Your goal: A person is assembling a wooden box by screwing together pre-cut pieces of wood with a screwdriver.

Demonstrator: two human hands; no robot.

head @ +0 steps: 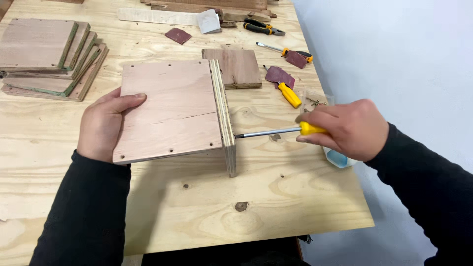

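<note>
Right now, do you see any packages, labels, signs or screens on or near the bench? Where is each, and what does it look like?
No labels, signs or screens in view.
Small container: at the bench's right edge, mostly hidden under the right hand; pale blue and white, shape unclear.
Clear tray: just beyond that hand, near the yellow-handled screwdriver lying on the bench; transparent, shallow, holding a few small dark bits.

Box assembly (pixel 172 111) sits mid-table (pixel 276 197), your left hand (pixel 106 125) at its 9 o'clock edge. Your right hand (pixel 347 129) at its 3 o'clock, screwdriver (pixel 276 131) tip against the upright end panel (pixel 225 118). Stack of boards (pixel 47 56) at 10 o'clock. Loose board (pixel 236 67) at 1 o'clock, spare screwdriver (pixel 288 93) just right of it. Pliers (pixel 261 27) farther out at 1 o'clock.
</note>
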